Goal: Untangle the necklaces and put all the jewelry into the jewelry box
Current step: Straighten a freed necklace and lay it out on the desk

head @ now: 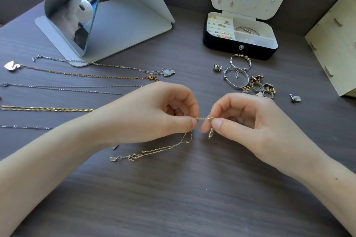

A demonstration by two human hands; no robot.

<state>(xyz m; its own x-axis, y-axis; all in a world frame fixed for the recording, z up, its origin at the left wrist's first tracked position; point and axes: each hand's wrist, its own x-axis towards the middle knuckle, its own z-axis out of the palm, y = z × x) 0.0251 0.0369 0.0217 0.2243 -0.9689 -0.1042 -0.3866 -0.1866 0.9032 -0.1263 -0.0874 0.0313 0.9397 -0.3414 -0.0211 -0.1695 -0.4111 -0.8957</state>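
Note:
My left hand (165, 109) and my right hand (242, 121) each pinch a thin gold necklace (163, 148) just above the table, with a short twisted stretch taut between the fingertips. Its clasp end trails on the table below my left hand, and a small gold pendant hangs under my right thumb. Several other necklaces lie stretched out at the left, among them a silver one with a white charm (115, 66) and a rose-gold one with a swan pendant (82, 74). The black jewelry box (240, 48) stands open at the back right.
A pile of bangles, rings and earrings (248, 81) lies in front of the box. A standing mirror (77, 11) on a white base is at the back left. A pale wooden box (335, 44) stands at the right edge. The table (173, 198) is dark wood.

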